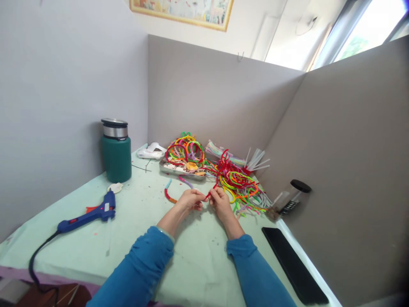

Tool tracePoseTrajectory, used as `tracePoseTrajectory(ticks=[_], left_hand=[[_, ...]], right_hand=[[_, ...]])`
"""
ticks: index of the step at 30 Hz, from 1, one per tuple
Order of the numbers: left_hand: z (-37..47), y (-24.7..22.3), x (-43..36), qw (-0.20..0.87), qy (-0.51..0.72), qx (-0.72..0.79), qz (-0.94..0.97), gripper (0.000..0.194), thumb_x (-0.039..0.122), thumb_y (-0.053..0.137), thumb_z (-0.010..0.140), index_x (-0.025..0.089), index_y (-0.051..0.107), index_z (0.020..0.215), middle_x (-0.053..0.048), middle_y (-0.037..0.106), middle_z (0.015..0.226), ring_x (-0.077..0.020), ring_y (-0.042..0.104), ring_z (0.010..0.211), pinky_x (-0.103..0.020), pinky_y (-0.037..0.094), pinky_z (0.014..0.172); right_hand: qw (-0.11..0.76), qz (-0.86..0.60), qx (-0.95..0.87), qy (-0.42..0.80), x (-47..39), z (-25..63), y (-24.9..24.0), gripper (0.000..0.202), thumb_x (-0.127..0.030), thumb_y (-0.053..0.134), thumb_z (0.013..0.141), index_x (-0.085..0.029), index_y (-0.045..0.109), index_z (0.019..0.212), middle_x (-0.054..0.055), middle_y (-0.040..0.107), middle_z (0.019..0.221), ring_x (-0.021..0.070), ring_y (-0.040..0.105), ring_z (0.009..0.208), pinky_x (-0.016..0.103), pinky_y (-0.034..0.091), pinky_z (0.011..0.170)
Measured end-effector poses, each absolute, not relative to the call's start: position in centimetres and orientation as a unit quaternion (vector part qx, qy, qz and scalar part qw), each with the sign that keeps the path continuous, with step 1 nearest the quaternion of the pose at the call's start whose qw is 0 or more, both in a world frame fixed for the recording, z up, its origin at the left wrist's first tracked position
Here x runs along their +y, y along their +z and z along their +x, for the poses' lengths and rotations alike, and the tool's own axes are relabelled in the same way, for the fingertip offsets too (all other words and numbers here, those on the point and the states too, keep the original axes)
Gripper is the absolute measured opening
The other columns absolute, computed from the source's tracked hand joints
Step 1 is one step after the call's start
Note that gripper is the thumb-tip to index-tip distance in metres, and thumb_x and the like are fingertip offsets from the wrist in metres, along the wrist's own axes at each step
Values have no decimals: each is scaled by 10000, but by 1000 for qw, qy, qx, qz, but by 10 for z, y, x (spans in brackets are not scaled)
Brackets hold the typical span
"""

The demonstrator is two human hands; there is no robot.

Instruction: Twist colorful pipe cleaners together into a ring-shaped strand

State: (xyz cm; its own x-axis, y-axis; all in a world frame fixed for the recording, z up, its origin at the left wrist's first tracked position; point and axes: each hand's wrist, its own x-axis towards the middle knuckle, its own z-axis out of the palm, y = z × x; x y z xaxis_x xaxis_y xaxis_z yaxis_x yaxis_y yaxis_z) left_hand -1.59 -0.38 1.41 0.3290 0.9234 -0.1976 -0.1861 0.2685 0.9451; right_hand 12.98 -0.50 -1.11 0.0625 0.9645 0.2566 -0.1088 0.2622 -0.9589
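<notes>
My left hand point(191, 200) and my right hand point(221, 202) are close together over the middle of the table. Both pinch a short red fuzzy stem point(207, 196) between their fingertips. Just beyond my left hand a curved multicoloured fuzzy piece point(167, 195) in blue, red and orange lies on the cloth, partly hidden by the hand. Past my right hand spreads a tangled pile of coloured fuzzy stems point(238, 177), mostly red, yellow and green. A metal tray point(182, 172) behind the hands holds small flat pieces, with coloured rings on top.
At left are a blue glue gun point(86, 216) with its cord and a green flask point(116, 155). A clear jar point(290, 198) lies tilted at right, above a long black pad point(292, 264). Grey partitions point(220, 89) surround the table.
</notes>
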Motion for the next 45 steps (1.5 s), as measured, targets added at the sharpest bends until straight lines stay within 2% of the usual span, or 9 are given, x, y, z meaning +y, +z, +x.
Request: tracePoseTrajectory(ticks=[15,23,30,33,36,40,45], left_hand=[[-15,11,-3,683,398,412,453,208,165,732,567,105,577,691,-32,597,589,-72,493,424,-212,423,424],[-12,11,-2,671,400,430,453,146,121,664,637,99,535,699,-61,625,612,-78,514,419,-228,452,440],[-11,18,-5,629,413,481,449,291,47,666,613,144,475,811,8,575,495,-95,495,368,-222,426,419],[-12,19,-5,623,410,473,469,246,82,680,633,130,498,790,-11,598,543,-86,498,378,-223,433,429],[-15,19,-5,660,381,449,467,162,181,661,706,107,537,780,-51,634,651,-85,529,434,-229,458,456],[-18,20,-3,699,349,437,445,207,304,548,820,98,562,803,-38,616,670,-73,499,426,-238,458,457],[-23,21,-2,712,326,419,460,204,283,671,720,107,573,753,12,553,593,-47,426,396,-210,391,425]], right_hand=[[597,-419,-537,424,-7,129,-9,311,-488,609,737,-202,500,679,-39,538,544,91,434,436,218,316,431],[594,-407,-543,432,-7,129,-11,286,-453,611,754,-206,493,670,-42,551,551,93,438,442,220,314,444],[578,-416,-552,434,-9,126,-9,292,-454,615,749,-206,491,661,-46,539,521,94,423,433,220,298,438],[578,-412,-560,427,-8,127,-9,288,-447,606,764,-208,487,659,-51,528,508,97,422,436,222,294,443],[587,-411,-560,417,-8,129,-9,276,-438,592,781,-209,489,669,-53,527,526,97,427,447,226,294,452],[589,-407,-561,415,-8,132,-8,253,-427,573,802,-208,498,700,-53,520,546,96,428,462,228,295,464],[581,-405,-577,406,-9,131,-7,235,-418,551,821,-209,509,723,-56,494,512,101,418,466,229,302,478]])
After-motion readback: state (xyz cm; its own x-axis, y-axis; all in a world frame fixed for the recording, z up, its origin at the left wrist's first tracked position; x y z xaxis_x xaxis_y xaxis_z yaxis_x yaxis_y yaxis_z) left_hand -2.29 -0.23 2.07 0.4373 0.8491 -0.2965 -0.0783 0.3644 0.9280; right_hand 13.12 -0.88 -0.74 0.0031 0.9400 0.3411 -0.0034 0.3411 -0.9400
